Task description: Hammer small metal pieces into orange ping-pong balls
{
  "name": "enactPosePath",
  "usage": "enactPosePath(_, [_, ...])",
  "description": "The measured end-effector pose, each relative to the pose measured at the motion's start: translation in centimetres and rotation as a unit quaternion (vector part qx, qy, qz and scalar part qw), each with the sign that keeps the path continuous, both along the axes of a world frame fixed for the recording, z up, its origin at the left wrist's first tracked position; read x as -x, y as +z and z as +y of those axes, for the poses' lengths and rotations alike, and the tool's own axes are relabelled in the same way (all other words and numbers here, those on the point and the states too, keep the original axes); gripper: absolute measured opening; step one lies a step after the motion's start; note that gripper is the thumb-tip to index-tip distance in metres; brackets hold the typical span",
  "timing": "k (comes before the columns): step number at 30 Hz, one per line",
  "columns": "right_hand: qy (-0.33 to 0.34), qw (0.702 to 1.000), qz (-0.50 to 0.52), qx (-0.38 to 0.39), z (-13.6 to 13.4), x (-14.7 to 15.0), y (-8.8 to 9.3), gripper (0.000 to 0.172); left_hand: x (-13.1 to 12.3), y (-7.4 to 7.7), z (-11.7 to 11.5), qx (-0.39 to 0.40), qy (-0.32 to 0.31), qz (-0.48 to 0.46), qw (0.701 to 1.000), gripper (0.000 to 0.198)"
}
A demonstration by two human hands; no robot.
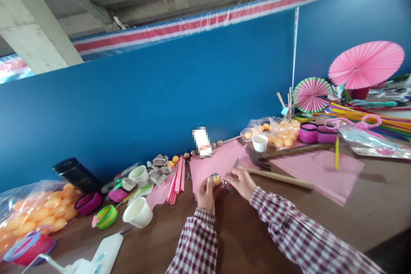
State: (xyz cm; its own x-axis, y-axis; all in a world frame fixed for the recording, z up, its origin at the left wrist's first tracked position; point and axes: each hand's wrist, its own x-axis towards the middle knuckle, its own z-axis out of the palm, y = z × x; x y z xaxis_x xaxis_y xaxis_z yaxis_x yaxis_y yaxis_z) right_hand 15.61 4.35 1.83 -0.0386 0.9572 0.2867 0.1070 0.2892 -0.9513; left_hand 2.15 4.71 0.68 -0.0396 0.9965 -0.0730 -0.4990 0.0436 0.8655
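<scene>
My left hand [205, 195] is closed on a small orange ball [216, 179], held up between thumb and fingers above the brown table [244, 231]. My right hand [241, 182] sits just right of the ball, fingers pinched on a small shiny piece I cannot make out. Both hands hover at the near edge of a pink paper sheet [218, 162]. Both sleeves are red-and-white checked.
A wooden stick [279, 177] and more pink paper [321, 169] lie right. A white cup [138, 213], tape rolls [107, 216] and bags of orange balls [35, 212] sit left. Another ball bag [276, 132], pink paper fans [366, 64] and a blue partition [160, 102] stand behind.
</scene>
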Motion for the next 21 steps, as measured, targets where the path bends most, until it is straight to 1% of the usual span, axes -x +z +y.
enactPosePath(4, [0.020,0.998,0.052,0.020,-0.17,0.30,0.28,0.028,0.04,-0.16,0.05,-0.006,-0.009,0.014,1.000,0.031])
enactPosePath(8, [0.035,0.993,0.101,0.046,-0.22,0.46,0.56,0.028,0.07,-0.39,0.16,-0.013,-0.004,0.017,1.000,0.031])
enactPosePath(12, [0.038,0.995,0.086,0.037,0.05,0.54,0.11,0.027,0.11,-0.33,0.04,-0.024,-0.005,0.025,0.999,0.035])
enactPosePath(15, [0.026,0.997,0.067,0.028,0.24,0.54,-0.28,0.027,0.10,-0.18,-0.15,-0.026,-0.011,0.040,0.999,0.039])
enactPosePath(21, [0.017,0.998,0.048,0.025,0.14,0.42,-0.23,0.027,0.10,-0.18,-0.34,-0.045,-0.026,0.073,0.996,0.040])
